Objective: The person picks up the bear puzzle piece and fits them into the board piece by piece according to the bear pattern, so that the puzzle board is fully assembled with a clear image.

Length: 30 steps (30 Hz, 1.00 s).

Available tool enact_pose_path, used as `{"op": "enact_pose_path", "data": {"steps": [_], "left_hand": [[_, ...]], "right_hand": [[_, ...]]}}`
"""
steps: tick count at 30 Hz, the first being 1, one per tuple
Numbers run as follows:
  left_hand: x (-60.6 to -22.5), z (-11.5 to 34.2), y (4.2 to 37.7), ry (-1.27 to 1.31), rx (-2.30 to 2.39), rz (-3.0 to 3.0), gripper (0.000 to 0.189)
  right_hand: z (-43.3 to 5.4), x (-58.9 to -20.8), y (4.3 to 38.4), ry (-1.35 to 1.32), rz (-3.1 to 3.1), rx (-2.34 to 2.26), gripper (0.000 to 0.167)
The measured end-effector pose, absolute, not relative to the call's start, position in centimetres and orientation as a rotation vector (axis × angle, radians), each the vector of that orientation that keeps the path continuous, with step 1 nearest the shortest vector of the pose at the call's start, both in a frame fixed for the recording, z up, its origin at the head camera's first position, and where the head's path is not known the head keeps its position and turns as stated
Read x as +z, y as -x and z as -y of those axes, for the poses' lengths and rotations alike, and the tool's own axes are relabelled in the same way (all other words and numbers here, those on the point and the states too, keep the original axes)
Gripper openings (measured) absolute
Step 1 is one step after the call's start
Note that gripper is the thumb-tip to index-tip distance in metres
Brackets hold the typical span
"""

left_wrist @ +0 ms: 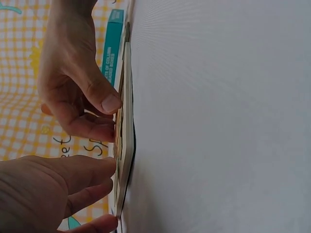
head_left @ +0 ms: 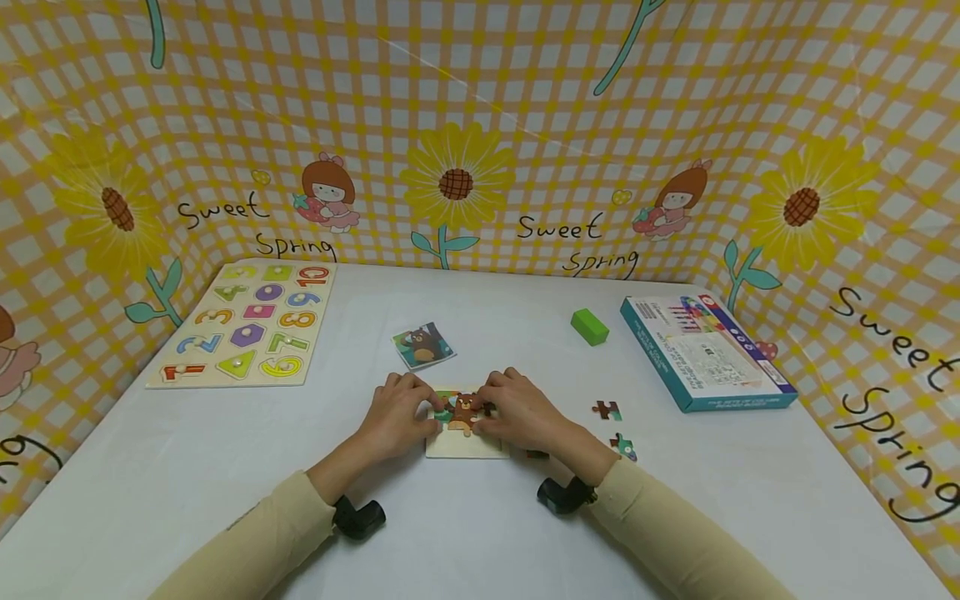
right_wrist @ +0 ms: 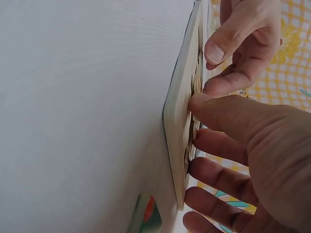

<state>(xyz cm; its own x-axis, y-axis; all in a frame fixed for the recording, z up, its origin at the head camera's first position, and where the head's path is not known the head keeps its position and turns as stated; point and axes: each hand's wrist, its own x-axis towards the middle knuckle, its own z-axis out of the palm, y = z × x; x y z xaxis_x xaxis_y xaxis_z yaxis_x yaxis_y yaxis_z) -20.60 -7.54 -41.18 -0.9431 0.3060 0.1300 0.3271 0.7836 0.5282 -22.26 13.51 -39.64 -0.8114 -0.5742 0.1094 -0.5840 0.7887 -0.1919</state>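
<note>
Farthest to your left lies the pale wooden board with coloured number and shape pieces, well apart from your hands. Next comes your left hand, at the left side of the shallow pale wooden tray: its fingers are relaxed and slightly bent, tips touching the jigsaw, grasping nothing you can see. Just beyond it lies the small square card with a bear picture.

The tray sits flat on the white worktop, directly between your hands, about equally near both. Its near edge runs left to right across your front; your fingers hide too much to settle its long axis. The brown bear jigsaw pieces fill its far part, leaving a bare strip towards you.

Your right hand meets the jigsaw from the right, fingers extended and thumb tip touching it; no grip is visible. Outside that hand, on its right, lie the upper loose jigsaw piece and lower loose jigsaw piece, so your right hand is nearer to both.
</note>
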Motion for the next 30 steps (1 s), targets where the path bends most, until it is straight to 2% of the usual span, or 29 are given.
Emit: {"op": "enact_pose_path", "data": {"steps": [30], "left_hand": [[-41.4,5.8,20.9,0.580,-0.852,2.901,0.008]], "right_hand": [[-13.6,-39.6,22.3,-0.961,2.920,0.368,0.025]]}}
